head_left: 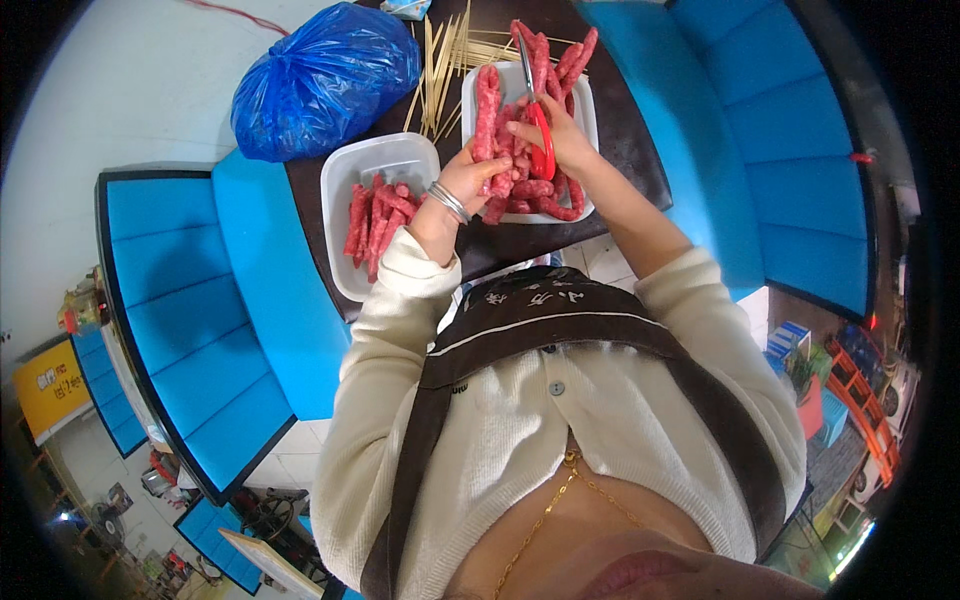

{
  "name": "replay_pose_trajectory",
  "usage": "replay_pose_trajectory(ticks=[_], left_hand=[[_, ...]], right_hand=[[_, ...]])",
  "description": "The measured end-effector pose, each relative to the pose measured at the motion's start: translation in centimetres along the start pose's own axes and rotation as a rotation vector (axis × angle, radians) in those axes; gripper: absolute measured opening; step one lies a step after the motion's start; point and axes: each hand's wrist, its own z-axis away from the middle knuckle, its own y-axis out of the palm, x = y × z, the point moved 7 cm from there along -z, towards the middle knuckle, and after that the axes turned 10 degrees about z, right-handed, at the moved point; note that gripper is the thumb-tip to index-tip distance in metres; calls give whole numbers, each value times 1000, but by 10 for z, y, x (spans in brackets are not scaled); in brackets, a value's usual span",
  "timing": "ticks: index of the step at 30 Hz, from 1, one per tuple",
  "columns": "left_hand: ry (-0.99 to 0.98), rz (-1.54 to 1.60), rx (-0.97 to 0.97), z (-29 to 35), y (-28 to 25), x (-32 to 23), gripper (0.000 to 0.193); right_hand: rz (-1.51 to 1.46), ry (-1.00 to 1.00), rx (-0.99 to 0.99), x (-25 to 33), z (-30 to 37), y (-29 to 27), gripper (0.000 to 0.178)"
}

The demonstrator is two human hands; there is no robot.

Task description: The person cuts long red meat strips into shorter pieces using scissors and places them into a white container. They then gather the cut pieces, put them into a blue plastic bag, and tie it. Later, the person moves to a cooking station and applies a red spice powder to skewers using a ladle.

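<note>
My left hand [466, 182] is closed around raw red sausages [487, 105], which stand up above the fingers. In my right hand [568, 138] are scissors with red handles [543, 155], their metal blades pointing away among the sausages. Both hands are over the right white plastic tub [590, 100], where a long linked string of sausages [545, 207] lies and partly hangs over the far rim. Left of my left hand, another white tub [400, 152] holds several separate sausage pieces [376, 222]. Whether the blades touch a sausage is hard to make out.
A full, knotted blue plastic bag [325, 80] sits at the far left of the dark table [640, 165]. Thin wooden skewers [440, 80] lie loose behind the tubs. Blue padded benches [270, 260] flank the table on both sides.
</note>
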Motion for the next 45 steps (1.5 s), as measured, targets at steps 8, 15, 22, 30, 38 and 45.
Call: replay_pose_trajectory(ticks=[8, 15, 22, 30, 38, 45], left_hand=[[-230, 340, -37, 18, 13, 9, 25], [-240, 386, -49, 21, 16, 12, 22], [-154, 304, 5, 28, 22, 15, 23], [0, 122, -12, 39, 33, 9, 37], [22, 103, -20, 42, 28, 11, 43], [20, 134, -10, 47, 21, 9, 39]], right_hand=[[-99, 4, -76, 20, 19, 14, 43], [-64, 41, -65, 24, 30, 17, 41], [19, -47, -46, 28, 36, 19, 42], [20, -69, -40, 35, 46, 20, 47], [41, -60, -10, 39, 50, 25, 45], [102, -100, 44, 30, 42, 29, 44]])
